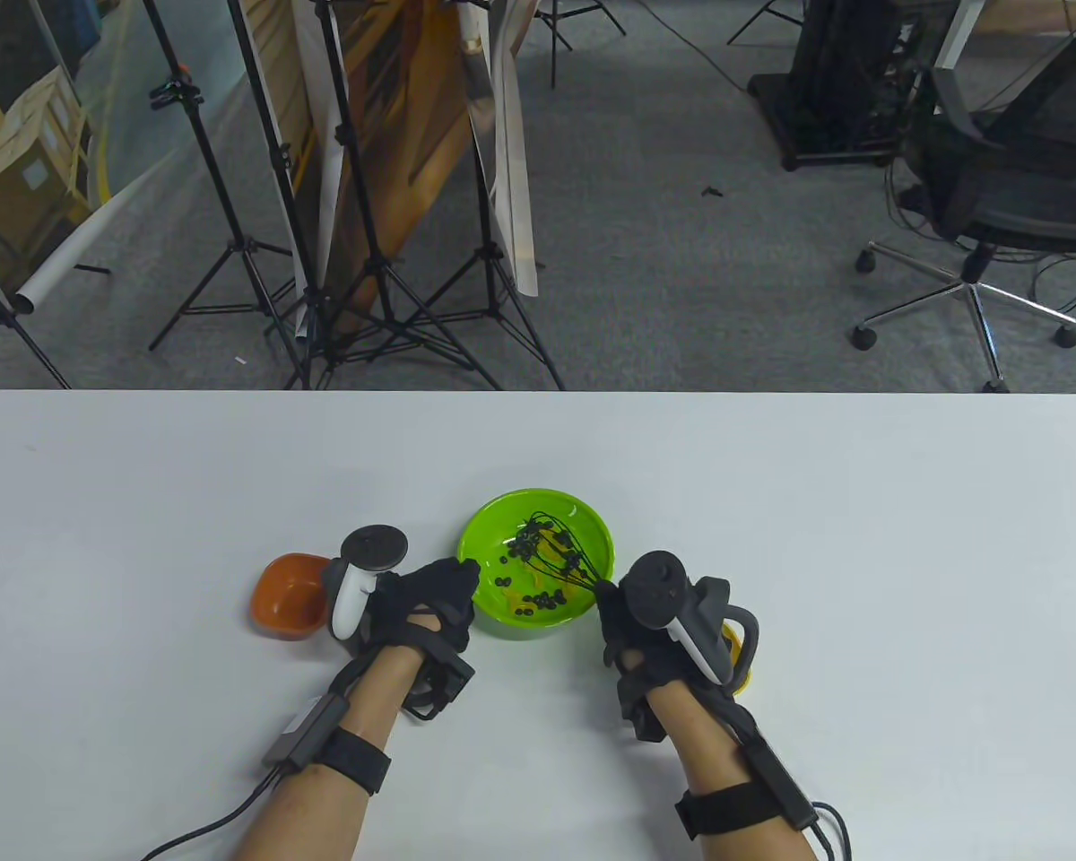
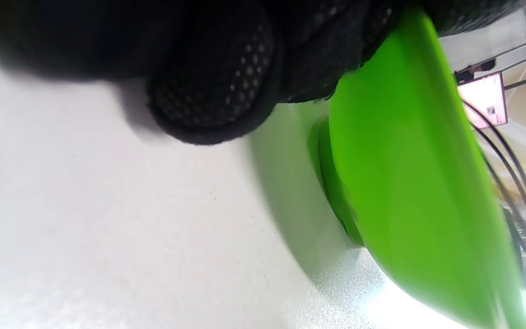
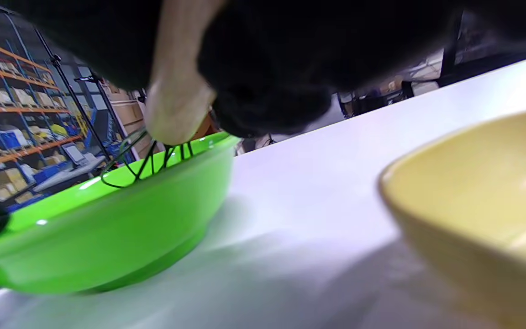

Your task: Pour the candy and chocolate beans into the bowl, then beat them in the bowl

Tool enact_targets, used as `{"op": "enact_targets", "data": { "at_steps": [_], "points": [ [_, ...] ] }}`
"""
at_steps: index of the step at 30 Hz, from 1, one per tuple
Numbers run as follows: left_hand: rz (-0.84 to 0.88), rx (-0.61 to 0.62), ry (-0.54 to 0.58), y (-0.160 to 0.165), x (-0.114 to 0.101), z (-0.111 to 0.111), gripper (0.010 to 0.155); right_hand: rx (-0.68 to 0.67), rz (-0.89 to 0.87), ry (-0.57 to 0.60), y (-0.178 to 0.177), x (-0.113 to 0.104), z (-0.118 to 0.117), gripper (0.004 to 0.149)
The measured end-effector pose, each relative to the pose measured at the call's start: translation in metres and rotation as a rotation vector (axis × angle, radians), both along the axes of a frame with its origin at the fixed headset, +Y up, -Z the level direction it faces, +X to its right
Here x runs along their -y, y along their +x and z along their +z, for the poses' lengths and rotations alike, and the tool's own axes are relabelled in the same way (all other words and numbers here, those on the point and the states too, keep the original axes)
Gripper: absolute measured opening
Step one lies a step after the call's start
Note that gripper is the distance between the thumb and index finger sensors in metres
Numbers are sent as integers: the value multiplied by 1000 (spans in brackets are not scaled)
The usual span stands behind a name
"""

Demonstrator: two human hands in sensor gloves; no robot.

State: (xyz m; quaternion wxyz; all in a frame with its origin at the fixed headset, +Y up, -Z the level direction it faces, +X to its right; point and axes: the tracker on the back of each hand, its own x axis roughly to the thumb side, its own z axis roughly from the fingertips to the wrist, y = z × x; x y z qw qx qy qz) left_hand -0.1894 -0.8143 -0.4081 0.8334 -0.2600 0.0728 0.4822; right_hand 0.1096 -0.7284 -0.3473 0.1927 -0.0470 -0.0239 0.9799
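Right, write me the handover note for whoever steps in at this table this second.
Left hand: fingers on the near-left rim of the green bowl, steadying it.
Right hand: holds the whisk, wires down in the bowl.
Dark chocolate beans and orange candy pieces are in the green bowl.
Orange bowl stands left of the left hand, looks empty; yellow bowl sits by the right hand, mostly hidden.
Done: pouring, apparently.
Left: beat the mix.

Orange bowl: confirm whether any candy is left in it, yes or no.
No, in the table view the orange bowl shows only its bare inside.
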Motion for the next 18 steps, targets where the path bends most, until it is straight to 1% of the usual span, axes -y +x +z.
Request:
{"op": "enact_targets", "data": {
  "at_steps": [5,7,9,11,13,15,18],
  "points": [
    [-3,-2,3,1,0,0,45,-98,-11,-37,-12,-3,5,55],
    [5,-10,0,0,0,0,44,-152,14,-62,-12,-12,8,54],
    [9,-17,-2,0,0,1,45,-163,14,-75,-7,-22,10,53],
    [8,-21,-3,0,0,1,45,-164,27,-109,0,-32,12,53],
    [-1,-21,0,1,0,1,45,-130,42,-98,9,-39,13,53],
    [-3,-20,2,1,0,1,45,-96,87,-87,19,-43,13,53],
    [-4,-12,5,1,0,0,45,-33,73,-70,31,-41,11,53]
  ]
}}
